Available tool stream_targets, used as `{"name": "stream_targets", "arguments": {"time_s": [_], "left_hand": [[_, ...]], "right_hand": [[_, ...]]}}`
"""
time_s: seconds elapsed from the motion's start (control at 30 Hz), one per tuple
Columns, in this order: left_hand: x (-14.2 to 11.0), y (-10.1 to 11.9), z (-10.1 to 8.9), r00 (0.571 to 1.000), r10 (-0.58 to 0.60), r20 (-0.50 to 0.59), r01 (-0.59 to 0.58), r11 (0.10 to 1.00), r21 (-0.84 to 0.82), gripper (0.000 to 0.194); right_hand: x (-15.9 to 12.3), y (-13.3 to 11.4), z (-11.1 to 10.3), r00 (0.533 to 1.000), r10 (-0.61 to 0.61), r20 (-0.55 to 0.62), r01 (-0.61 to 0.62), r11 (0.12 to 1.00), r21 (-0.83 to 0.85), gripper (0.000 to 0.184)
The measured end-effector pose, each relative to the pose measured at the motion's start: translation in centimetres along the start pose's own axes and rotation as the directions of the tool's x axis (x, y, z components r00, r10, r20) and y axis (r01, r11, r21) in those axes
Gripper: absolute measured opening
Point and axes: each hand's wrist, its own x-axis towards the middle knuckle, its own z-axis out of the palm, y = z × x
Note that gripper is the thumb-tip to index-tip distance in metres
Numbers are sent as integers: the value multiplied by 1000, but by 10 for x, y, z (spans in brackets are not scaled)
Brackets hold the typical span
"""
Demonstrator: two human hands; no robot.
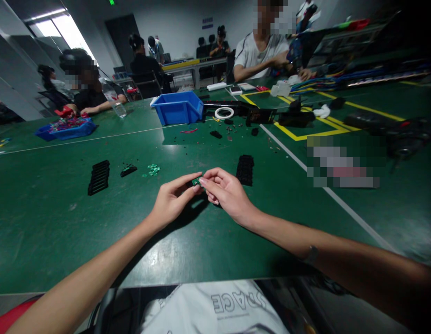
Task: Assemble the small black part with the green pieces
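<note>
My left hand pinches a small black-and-green piece, which looks like a circuit board against a black part, between thumb and fingers. From the other side, the thumb and fingertips of my right hand close on the same piece, hiding much of it. Beyond my left hand lie a scatter of small green boards and a black part with green bits on it. A slotted black tray is farther left. Just past my right hand rests another black slotted tray.
A blue bin stands at the back, near a white tape roll and scattered small parts. Blue trays with red pieces and a plastic bottle are at left. A power drill lies right. Other people sit around the table.
</note>
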Motion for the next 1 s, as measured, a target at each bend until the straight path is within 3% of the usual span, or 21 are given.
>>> {"name": "stream_targets", "arguments": {"time_s": [0.33,0.63,1.0], "left_hand": [[2,12,0,1000,-2,3,2,1000,-28,33],[2,7,-3,997,-62,53,69,985,-157,32],[3,6,-3,995,-60,86,73,984,-160,32]], "right_hand": [[-2,-3,1,1000,9,19,-10,1000,11,42],[-2,-2,1,998,-10,63,12,999,-33,36],[-2,-4,-2,989,8,149,3,997,-78,38]]}}
